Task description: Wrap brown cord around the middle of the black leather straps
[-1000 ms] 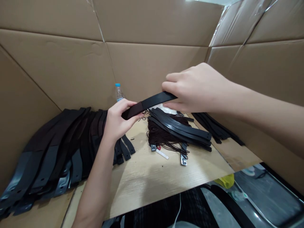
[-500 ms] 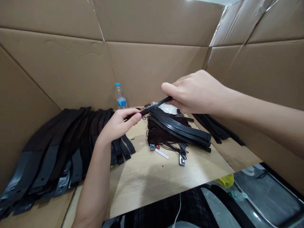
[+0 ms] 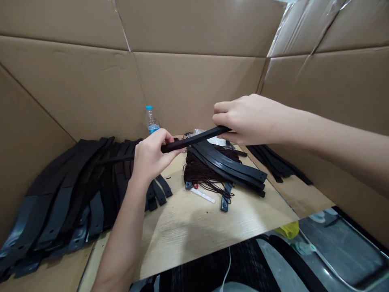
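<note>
A long, narrow black strip (image 3: 199,138) is held in the air, slanting up to the right, its edge towards me. My left hand (image 3: 152,156) pinches it between thumb and fingers; a length seems to continue behind that hand to the left. My right hand (image 3: 246,119) is closed round its upper right part, and the end there is hidden. Below the strip lies a bundle of dark brown cord (image 3: 200,168) with several curved black strips (image 3: 227,162) on top. Two small pieces with metal-looking ends and a white stick (image 3: 203,196) lie at the bundle's near side.
Many dark strips (image 3: 67,186) are heaped on the left of the wooden table (image 3: 182,243). More strips (image 3: 278,162) lie at the right. A water bottle (image 3: 151,121) stands by the cardboard wall (image 3: 194,81). A yellow item (image 3: 288,230) is below the table edge.
The strip has turned so that more of its length shows between my hands. My right hand has shifted slightly right and rotated, its fingers now over the strip; the left has tilted upward.
</note>
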Motion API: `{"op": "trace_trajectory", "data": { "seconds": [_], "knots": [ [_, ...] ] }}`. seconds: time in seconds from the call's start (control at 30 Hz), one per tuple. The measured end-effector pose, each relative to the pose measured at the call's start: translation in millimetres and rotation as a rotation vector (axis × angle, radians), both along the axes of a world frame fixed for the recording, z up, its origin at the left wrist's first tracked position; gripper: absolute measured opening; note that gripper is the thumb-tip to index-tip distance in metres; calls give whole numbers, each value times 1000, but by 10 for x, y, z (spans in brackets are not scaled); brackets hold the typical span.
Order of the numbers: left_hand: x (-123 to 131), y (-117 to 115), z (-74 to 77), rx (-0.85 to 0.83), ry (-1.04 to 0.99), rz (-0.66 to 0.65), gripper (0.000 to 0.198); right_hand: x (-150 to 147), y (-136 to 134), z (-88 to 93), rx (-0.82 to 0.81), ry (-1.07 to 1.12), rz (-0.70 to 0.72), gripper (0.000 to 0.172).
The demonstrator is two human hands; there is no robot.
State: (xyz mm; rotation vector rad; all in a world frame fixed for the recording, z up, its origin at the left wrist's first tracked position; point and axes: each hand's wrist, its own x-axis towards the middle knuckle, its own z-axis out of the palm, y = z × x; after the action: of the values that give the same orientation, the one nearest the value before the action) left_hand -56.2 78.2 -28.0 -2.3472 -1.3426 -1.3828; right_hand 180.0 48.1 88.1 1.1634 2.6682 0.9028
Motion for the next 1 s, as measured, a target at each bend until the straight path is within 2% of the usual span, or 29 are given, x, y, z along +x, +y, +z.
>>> {"op": "trace_trajectory", "data": {
  "seconds": [0.07,0.13,0.27,0.4,0.5,0.67,0.83,1.0],
  "knots": [
    [-2,-12,-7,-5,39,39,26,-31,-32,-36,-6,-33,-46,22],
    [-10,-24,-1,-60,65,21,23,-54,-53,-89,-5,-64,-88,24],
    [-33,-37,39,-169,72,-120,36,-51,-49,-189,-3,-48,-136,25],
    [-33,-26,60,-156,121,-208,37,3,-36,-257,-68,37,-168,25],
    [-31,-19,51,-117,135,-189,35,56,-29,-323,-174,93,-178,38],
    [-68,-35,50,-130,167,-158,32,83,6,-407,-266,130,-203,43],
    [-112,-51,72,-107,165,-140,30,52,21,-355,-244,119,-185,43],
    [-42,-55,43,-120,157,-146,25,10,-46,-303,-91,112,-115,27]
  ]
}}
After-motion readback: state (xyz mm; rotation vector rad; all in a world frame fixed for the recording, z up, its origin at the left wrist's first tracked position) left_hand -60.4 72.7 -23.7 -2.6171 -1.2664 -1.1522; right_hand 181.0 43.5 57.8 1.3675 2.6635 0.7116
